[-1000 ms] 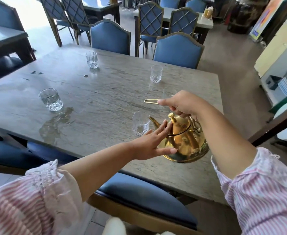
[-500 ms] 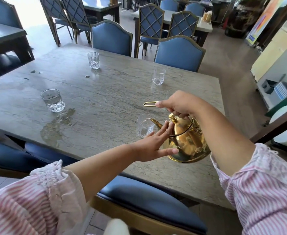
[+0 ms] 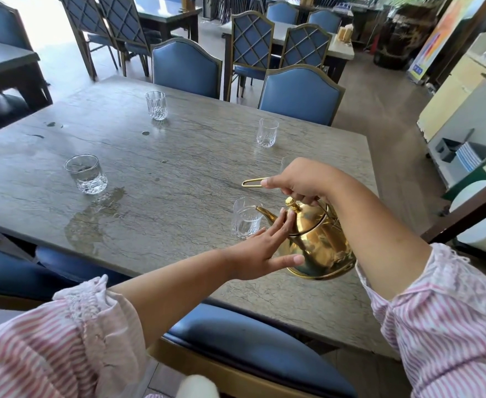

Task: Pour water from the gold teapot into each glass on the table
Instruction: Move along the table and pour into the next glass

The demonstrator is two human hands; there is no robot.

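The gold teapot [image 3: 318, 244] hangs tilted over the grey table [image 3: 164, 179], its spout at the rim of the nearest glass [image 3: 246, 218], which holds some water. My right hand [image 3: 299, 180] grips the teapot's wire handle from above. My left hand [image 3: 264, 249] rests with straight fingers against the teapot's side and lid. A wide glass [image 3: 86, 174] stands at the left. Two cut glasses stand further back, the far left glass [image 3: 156, 105] and the far right glass [image 3: 267, 132]. Another glass [image 3: 284, 165] is mostly hidden behind my right hand.
A water puddle [image 3: 98, 216] spreads on the table near the wide glass. Blue chairs [image 3: 299, 96] stand at the far side, and a blue chair seat [image 3: 236, 340] lies under the near edge. More tables and chairs fill the room behind.
The teapot's spout has moved up to the nearest glass's rim. Both hands keep their places on the teapot; the view shifted slightly.
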